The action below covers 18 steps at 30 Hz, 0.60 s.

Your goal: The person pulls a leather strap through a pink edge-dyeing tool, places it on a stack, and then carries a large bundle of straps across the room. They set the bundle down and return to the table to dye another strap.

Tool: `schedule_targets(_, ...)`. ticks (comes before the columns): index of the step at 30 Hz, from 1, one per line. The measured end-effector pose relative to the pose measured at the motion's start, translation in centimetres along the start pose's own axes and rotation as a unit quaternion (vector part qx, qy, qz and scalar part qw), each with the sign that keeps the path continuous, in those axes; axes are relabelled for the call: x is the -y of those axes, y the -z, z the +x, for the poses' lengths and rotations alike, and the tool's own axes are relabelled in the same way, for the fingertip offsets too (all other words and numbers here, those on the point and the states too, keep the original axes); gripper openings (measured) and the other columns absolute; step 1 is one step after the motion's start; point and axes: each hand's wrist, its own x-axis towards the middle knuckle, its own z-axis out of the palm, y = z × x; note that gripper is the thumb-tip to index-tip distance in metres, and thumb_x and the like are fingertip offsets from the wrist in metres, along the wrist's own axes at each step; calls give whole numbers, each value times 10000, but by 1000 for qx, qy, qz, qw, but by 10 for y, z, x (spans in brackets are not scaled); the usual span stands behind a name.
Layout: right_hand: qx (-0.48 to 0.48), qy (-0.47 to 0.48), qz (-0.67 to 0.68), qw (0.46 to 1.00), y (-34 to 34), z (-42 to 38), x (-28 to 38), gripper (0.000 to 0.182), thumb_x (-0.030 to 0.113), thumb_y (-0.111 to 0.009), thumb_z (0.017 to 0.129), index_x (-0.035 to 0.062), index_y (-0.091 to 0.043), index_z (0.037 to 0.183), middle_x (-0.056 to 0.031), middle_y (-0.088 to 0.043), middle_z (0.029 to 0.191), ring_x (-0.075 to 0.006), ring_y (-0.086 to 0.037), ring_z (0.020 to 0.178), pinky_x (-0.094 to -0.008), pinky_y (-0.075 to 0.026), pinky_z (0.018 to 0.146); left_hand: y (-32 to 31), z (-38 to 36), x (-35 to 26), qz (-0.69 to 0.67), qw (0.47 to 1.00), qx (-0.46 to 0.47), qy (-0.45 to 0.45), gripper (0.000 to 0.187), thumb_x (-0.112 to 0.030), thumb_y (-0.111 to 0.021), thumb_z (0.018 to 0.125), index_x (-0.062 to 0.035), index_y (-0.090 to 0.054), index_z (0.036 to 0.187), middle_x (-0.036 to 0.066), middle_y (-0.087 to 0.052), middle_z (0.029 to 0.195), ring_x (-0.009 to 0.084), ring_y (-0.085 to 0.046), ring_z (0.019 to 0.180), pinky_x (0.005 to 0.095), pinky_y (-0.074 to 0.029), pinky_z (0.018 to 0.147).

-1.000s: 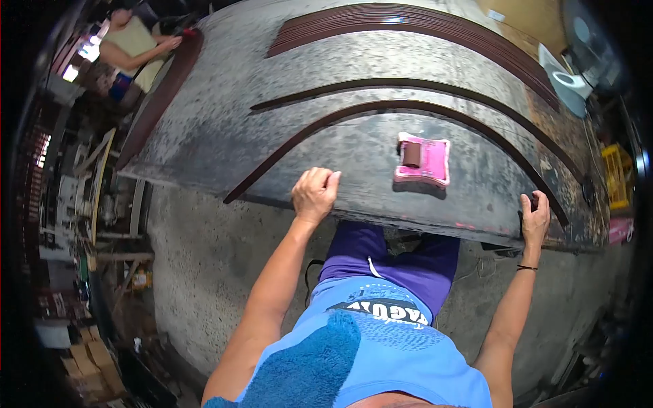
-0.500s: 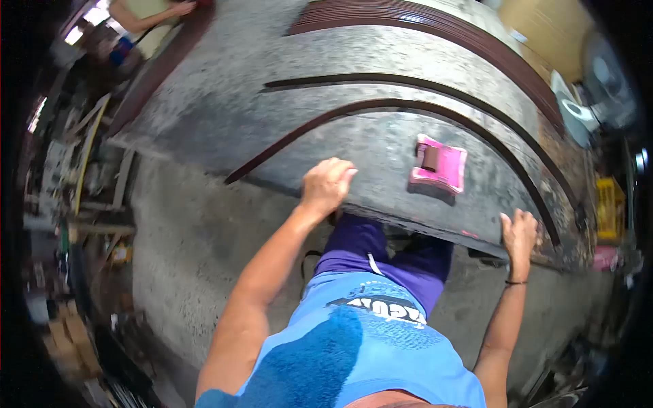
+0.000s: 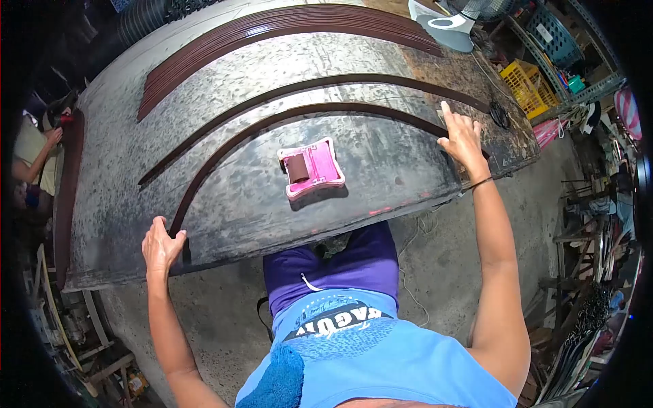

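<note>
A dark brown curved strip point(image 3: 326, 107) arches over the near part of the worktable point(image 3: 381, 177). My left hand point(image 3: 162, 248) is at its left end, with the strip's tip between thumb and fingers. My right hand point(image 3: 464, 143) lies over the strip near its right end, with index finger and thumb spread apart; the palm hides part of the strip. Between the hands sits a pink block-like holder point(image 3: 326, 162) with a pale rim, carrying a small brown piece point(image 3: 297, 168). A second curved strip point(image 3: 272, 92) lies just beyond the first.
A stack of brown curved strips point(image 3: 286, 28) lies at the far side. A grey-white object point(image 3: 445, 30) rests at the back right corner, near a yellow crate point(image 3: 529, 88). Another person point(image 3: 37, 160) is at the left, beside a brown strip bundle point(image 3: 68, 197).
The view has turned and shifted to the right. My left hand has moved from the table's edge to the strip's left end; my right hand has come onto its right end.
</note>
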Motion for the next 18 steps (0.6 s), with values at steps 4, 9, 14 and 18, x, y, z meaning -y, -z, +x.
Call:
schedule_targets(4,52,13,-9,999,-19,22,6,849,71,-636,748,203,-225,1479,-100,-556,1203,-322,-475,1191,-623,-328,963,-7,10,7,21,998,47,-22,344,-214,-603,714,-31,-535,999,182,-631,970,382,-579,943,479,-444,822)
schedule_targets(9,71,64,55,994,-27,60,-21,788,-41,-487,718,238,-337,1439,-142,-662,1023,-350,-618,973,-534,-418,838,19,66,23,64,993,38,-89,175,-181,-578,698,-30,-559,785,197,-638,818,389,-598,856,493,-439,745)
schedule_targets(14,5,190,46,981,29,117,-50,911,-85,-594,610,220,-351,1434,-198,-633,863,-368,-620,824,-467,-468,705,113,149,1,51,975,169,-138,245,-168,-691,635,-36,-645,836,182,-663,803,346,-643,821,427,-485,685)
schedule_targets(18,14,198,-31,980,50,165,-71,978,-150,-590,603,221,-309,1463,-197,-588,741,-366,-582,681,-466,-416,632,155,208,-34,81,943,305,-105,262,-155,-743,657,-20,-654,864,104,-661,732,210,-624,702,364,-476,625)
